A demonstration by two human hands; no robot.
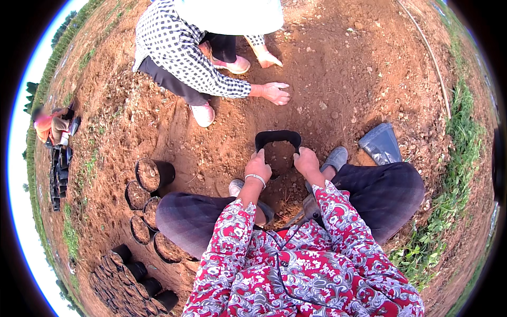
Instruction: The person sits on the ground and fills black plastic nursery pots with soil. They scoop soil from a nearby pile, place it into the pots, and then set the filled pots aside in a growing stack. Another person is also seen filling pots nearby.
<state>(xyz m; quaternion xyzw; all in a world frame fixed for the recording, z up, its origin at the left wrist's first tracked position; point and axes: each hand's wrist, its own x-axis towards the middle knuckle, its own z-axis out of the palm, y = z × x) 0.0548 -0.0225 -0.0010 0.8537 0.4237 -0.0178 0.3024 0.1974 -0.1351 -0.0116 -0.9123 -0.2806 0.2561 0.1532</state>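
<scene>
Between my spread knees, a black plastic grow bag point(278, 136) stands with its mouth towards me and brown soil point(279, 156) inside. My left hand point(259, 164) pinches the left side of its rim; a light bracelet circles that wrist. On the opposite side, my right hand point(307, 161) grips the rim between thumb and fingers. Just beyond the bag, a co-worker's hand point(276, 93) is low over the loose soil, and the co-worker's other hand point(269, 59) touches the ground farther off. The bottom of the bag is partly hidden by shadow.
Several soil-filled black bags point(166, 174) stand left of my knee, with rows of more point(136, 271) at lower left. A stack of empty plastic bags point(381, 143) lies by my right knee. A crouching co-worker point(170, 43) is ahead; another person point(53, 125) sits far left. A hose point(431, 51) runs at right.
</scene>
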